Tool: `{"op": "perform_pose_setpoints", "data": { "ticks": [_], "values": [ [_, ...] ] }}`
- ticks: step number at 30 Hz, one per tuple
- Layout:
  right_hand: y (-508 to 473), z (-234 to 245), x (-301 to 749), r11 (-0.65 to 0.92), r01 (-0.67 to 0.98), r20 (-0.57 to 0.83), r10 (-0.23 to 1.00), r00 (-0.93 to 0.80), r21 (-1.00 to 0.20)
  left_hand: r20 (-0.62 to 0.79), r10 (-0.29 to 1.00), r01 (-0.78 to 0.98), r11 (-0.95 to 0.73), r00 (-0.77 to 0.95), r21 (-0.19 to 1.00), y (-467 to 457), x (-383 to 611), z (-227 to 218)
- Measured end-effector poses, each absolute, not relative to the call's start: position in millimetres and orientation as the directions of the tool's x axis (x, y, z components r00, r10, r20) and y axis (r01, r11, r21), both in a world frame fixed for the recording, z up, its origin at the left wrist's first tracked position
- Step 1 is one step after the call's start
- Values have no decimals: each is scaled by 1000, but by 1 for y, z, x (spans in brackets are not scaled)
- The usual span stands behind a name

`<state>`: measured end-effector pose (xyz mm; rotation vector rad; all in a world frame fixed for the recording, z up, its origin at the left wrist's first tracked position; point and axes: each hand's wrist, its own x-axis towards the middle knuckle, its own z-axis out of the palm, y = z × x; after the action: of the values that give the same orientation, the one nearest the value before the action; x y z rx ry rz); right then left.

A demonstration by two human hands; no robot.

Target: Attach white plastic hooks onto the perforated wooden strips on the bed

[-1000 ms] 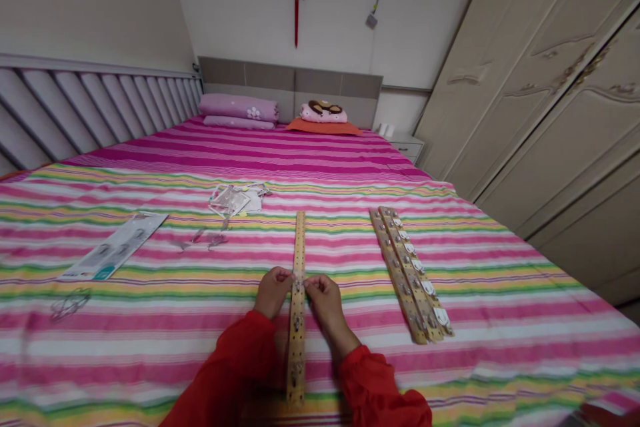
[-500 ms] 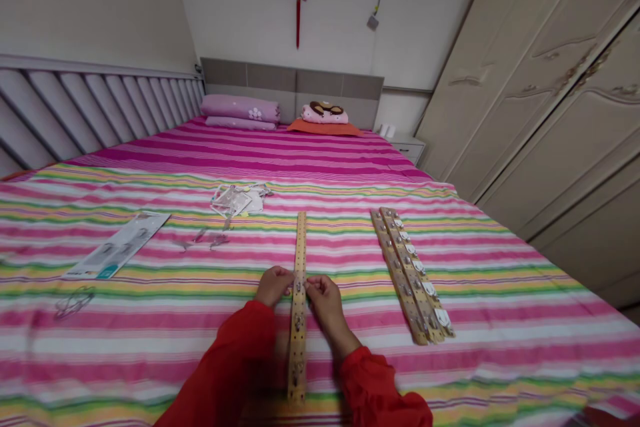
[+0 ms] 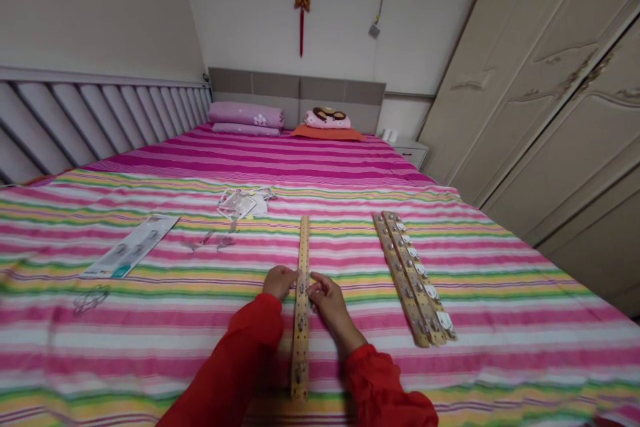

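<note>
A long wooden strip with holes (image 3: 303, 250) lies lengthwise on the striped bedsheet in front of me, with small metal hooks fixed along its near part. My left hand (image 3: 280, 281) and my right hand (image 3: 325, 300) meet at the strip's middle from either side. The fingers of both are pinched on a small metal piece on the strip. Both sleeves are red.
Two more wooden strips fitted with hooks (image 3: 413, 278) lie to the right. At the left are a flat package (image 3: 131, 255), loose clear wrappers (image 3: 241, 202), small metal hooks (image 3: 214, 239) and a wire piece (image 3: 91, 298). Pillows (image 3: 245, 115) sit at the headboard; a wardrobe (image 3: 560, 93) stands on the right.
The camera has tilted slightly, so the scene sits a little lower and to the right. My hands stay pinched at the same spot on the strip.
</note>
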<state>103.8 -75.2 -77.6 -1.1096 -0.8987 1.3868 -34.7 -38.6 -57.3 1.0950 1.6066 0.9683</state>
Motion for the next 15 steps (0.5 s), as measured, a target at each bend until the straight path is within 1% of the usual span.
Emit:
{"op": "perform_pose_setpoints", "data": {
  "ticks": [4,10,15],
  "values": [
    [-77,-71,105,-106,-242,-107,994,-8,-964,-252,956,218,280,-151,935,-43,-31,-55],
    [-84,-58,109,-96,-219,-64,987,-146,-971,-237,959,258,271,-155,927,-50,-27,-52],
    [-87,-62,114,-86,-224,-52,987,-154,-971,-246,960,279,275,-136,920,-59,-28,-51]
  ]
}}
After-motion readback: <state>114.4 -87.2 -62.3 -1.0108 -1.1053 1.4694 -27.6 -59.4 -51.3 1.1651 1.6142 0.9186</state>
